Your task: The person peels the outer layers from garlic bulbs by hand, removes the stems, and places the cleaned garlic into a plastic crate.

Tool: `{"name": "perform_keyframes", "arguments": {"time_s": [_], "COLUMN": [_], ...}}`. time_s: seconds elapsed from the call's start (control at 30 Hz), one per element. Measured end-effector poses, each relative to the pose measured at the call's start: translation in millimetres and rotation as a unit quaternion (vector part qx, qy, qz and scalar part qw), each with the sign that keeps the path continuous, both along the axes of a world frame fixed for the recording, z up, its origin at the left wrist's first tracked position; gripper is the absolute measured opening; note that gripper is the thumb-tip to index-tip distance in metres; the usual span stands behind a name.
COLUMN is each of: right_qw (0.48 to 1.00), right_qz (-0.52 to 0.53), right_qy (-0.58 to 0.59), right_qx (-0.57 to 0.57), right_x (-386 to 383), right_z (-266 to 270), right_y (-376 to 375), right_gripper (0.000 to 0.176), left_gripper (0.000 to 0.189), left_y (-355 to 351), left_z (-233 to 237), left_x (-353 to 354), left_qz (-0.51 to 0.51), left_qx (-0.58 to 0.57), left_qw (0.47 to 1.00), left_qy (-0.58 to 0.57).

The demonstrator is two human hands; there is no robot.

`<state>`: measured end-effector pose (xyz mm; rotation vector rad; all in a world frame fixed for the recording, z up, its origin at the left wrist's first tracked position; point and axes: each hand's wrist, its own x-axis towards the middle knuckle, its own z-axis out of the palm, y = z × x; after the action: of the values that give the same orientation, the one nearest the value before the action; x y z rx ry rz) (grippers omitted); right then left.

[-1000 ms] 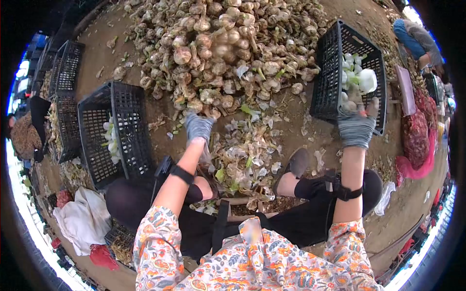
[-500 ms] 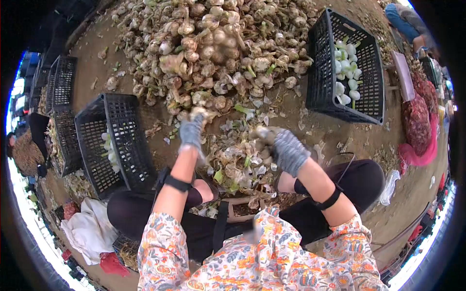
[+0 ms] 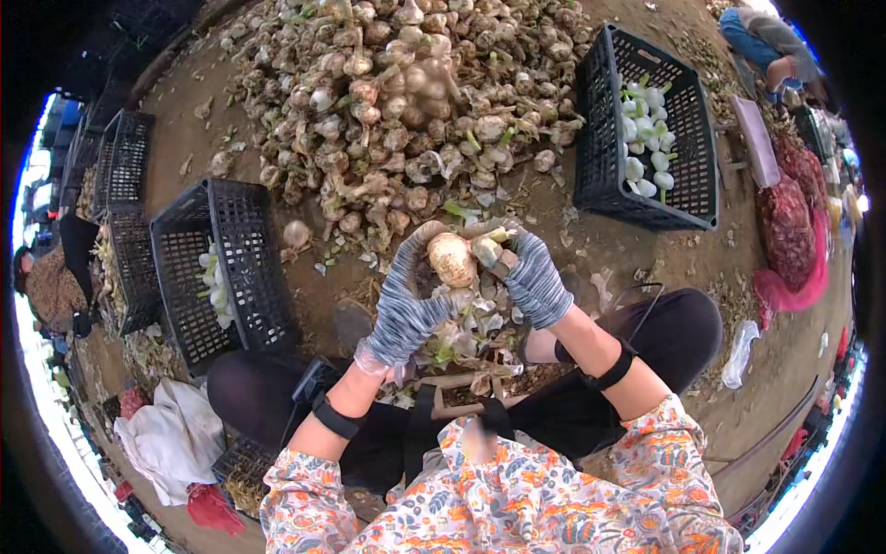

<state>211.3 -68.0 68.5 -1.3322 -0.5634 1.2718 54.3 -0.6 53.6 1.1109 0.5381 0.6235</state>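
In front of my crossed legs, a dirt-stained garlic bulb (image 3: 452, 259) is held between both gloved hands. My left hand (image 3: 404, 300) is closed around the bulb from the left, its grey striped glove wrapping the lower side. On the right, my right hand (image 3: 535, 282) has its fingers bent in at the bulb's pale stem (image 3: 496, 238); whether a small tool is also in that hand I cannot make out. Below the hands lie loose garlic skins (image 3: 461, 343) and leaf scraps. Just beyond is a large heap of unpeeled garlic (image 3: 397, 120).
To the right, a black crate (image 3: 688, 138) holds cleaned white bulbs (image 3: 649, 129). Another black crate (image 3: 249, 277) leans at the left with a few white bulbs inside. Red mesh sacks (image 3: 789, 231) lie far right, near another person (image 3: 771, 46). A white cloth sack (image 3: 171, 429) is at lower left.
My left hand has come back from the heap's edge toward the middle, now with a garlic bulb. My right hand has met it there. One bulb now lies apart left of the hands.
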Motion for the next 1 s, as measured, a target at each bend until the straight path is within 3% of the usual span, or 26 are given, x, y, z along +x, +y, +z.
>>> {"name": "perform_keyframes", "arguments": {"time_s": [0.3,0.37,0.4,0.47,0.5,0.53,0.6,0.63,0.67,0.73,0.77,0.8,0.83,0.87,0.9,0.93,1.0], "right_qw": [0.997,0.993,0.993,0.969,0.934,0.934,0.899,0.904,0.904,0.974,0.978,0.978,0.978,0.972,0.946,0.947,0.93], "right_qz": [0.047,0.094,0.095,0.115,0.125,0.125,0.145,0.172,0.174,0.209,0.177,0.176,0.157,0.138,0.16,0.159,0.096], "right_qy": [-0.063,-0.066,-0.066,-0.217,-0.33,-0.329,-0.382,-0.367,-0.366,-0.077,-0.041,-0.043,-0.115,-0.187,-0.278,-0.277,-0.353], "right_qx": [-0.003,0.012,0.012,0.011,0.052,0.051,0.154,0.134,0.135,-0.044,-0.107,-0.107,-0.069,-0.03,-0.046,-0.048,0.04], "right_x": [9.3,9.7,7.7,2.2,2.5,1.4,-5.0,-7.6,-7.6,-6.3,-5.2,-3.7,-2.1,0.3,3.3,3.4,1.3], "right_z": [3.6,10.0,8.1,1.4,0.1,0.0,1.6,5.0,6.7,9.6,11.8,5.7,-5.6,-11.6,-13.2,-16.2,-16.9], "right_y": [-1.0,-2.3,-3.7,-7.3,-7.6,-7.3,-9.5,-11.3,-11.7,-14.0,-12.8,-12.9,-14.1,-14.0,-16.4,-19.3,-21.0], "right_gripper": [0.024,0.023,0.023,0.021,0.021,0.021,0.027,0.025,0.025,0.025,0.024,0.024,0.026,0.028,0.038,0.038,0.042], "left_gripper": [0.068,0.054,0.054,0.047,0.048,0.048,0.055,0.063,0.067,0.06,0.06,0.052,0.045,0.039,0.037,0.035,0.034], "left_y": [6.3,9.6,10.7,13.3,18.8,26.1,38.5,33.4,38.8,39.6,37.5,32.1,25.9,23.4,22.3,21.5,21.4], "left_z": [3.7,-6.0,-2.2,10.3,10.2,-1.1,-0.8,2.3,1.7,8.0,10.3,12.2,14.2,19.4,25.3,32.3,33.4], "left_x": [-3.7,-4.8,-3.5,0.2,0.8,-1.3,1.1,4.2,7.0,8.6,7.1,3.5,-0.6,-0.8,-1.5,-1.7,2.5], "left_qz": [-0.007,-0.01,-0.009,0.087,0.049,0.05,-0.031,0.009,-0.038,-0.043,-0.044,0.01,0.065,0.118,0.073,0.026,-0.017], "left_qx": [-0.067,-0.174,-0.175,-0.297,-0.206,-0.207,-0.142,-0.277,-0.286,-0.28,-0.28,-0.142,-0.002,0.14,0.295,0.443,0.378], "left_qw": [0.998,0.981,0.981,0.949,0.969,0.969,0.952,0.908,0.871,0.858,0.859,0.918,0.951,0.957,0.921,0.858,0.879], "left_qy": [0.018,0.087,0.087,0.055,0.126,0.126,0.268,0.314,0.398,0.428,0.427,0.37,0.302,0.225,0.245,0.258,0.29]}}
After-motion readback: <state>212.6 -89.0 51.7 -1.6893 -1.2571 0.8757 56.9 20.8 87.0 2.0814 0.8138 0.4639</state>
